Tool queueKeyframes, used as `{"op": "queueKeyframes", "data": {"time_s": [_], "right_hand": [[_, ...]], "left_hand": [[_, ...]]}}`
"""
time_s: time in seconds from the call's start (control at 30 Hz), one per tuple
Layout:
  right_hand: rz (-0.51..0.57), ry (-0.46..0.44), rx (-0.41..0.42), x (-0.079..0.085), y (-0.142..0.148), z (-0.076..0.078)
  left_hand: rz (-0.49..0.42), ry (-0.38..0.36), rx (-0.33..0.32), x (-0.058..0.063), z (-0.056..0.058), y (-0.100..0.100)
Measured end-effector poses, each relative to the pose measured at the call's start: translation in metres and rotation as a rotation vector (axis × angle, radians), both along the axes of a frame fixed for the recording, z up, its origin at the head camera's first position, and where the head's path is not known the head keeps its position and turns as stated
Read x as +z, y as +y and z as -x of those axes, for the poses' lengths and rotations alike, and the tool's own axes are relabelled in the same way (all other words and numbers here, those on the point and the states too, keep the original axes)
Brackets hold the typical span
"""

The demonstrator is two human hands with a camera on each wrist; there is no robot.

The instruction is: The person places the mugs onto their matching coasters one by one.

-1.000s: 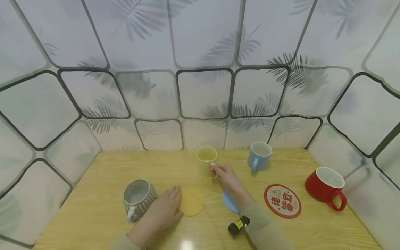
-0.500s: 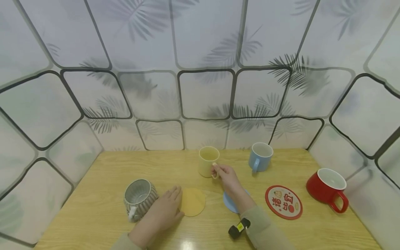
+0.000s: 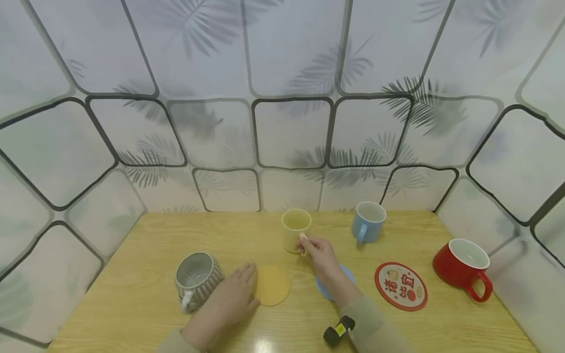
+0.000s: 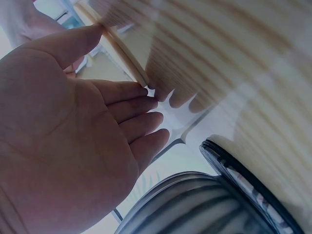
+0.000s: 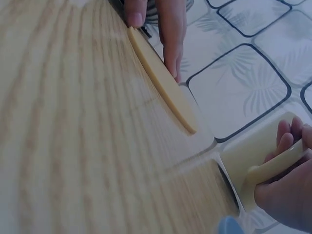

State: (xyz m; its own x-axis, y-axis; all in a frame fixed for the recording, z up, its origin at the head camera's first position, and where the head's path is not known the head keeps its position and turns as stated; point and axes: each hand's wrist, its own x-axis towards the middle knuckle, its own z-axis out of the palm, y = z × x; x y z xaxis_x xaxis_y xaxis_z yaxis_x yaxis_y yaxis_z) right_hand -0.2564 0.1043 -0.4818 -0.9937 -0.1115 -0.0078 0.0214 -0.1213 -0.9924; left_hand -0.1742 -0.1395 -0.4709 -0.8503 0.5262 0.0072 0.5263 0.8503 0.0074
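Observation:
My right hand (image 3: 324,260) pinches the handle of a pale yellow mug (image 3: 291,240) near the back of the table. In the right wrist view, fingers and thumb close round that handle, and the mug (image 5: 253,151) stands at or just above the tabletop; I cannot tell which. My left hand (image 3: 231,296) lies with straight fingers against the left edge of a round yellow coaster (image 3: 273,285). The left wrist view has its thumb and a fingertip at the coaster's rim (image 4: 114,46). A grey ribbed mug (image 3: 200,279) is just left of this hand.
A blue coaster (image 3: 324,289) is partly hidden under the right forearm. Farther right are a light blue mug (image 3: 366,228), a red-rimmed printed coaster (image 3: 400,286) and a red mug (image 3: 450,267). A dark-edged disc (image 4: 243,183) lies under the grey mug. Patterned cloth (image 3: 291,132) encloses the table.
The yellow mug, held by my right hand, has come slightly nearer and a little right in the head view. The left hand stays beside the yellow coaster.

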Motion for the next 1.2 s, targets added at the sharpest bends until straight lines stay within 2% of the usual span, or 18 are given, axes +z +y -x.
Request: {"op": "queueKeyframes", "data": {"time_s": [0.23,0.53,0.97,1.2], "right_hand": [[0.034,-0.023,-0.042,0.004,-0.004,-0.008],[0.050,-0.049,-0.036,0.006,-0.010,-0.017],[0.094,-0.039,-0.102,0.011,-0.026,-0.039],[0.053,-0.004,-0.127,0.012,-0.030,-0.048]], "left_hand": [[-0.017,-0.005,0.003,0.003,0.000,0.000],[-0.029,-0.016,0.018,0.004,-0.001,-0.001],[-0.029,-0.012,0.024,0.005,-0.003,0.001],[-0.021,-0.015,0.017,0.004,-0.004,0.001]]}}
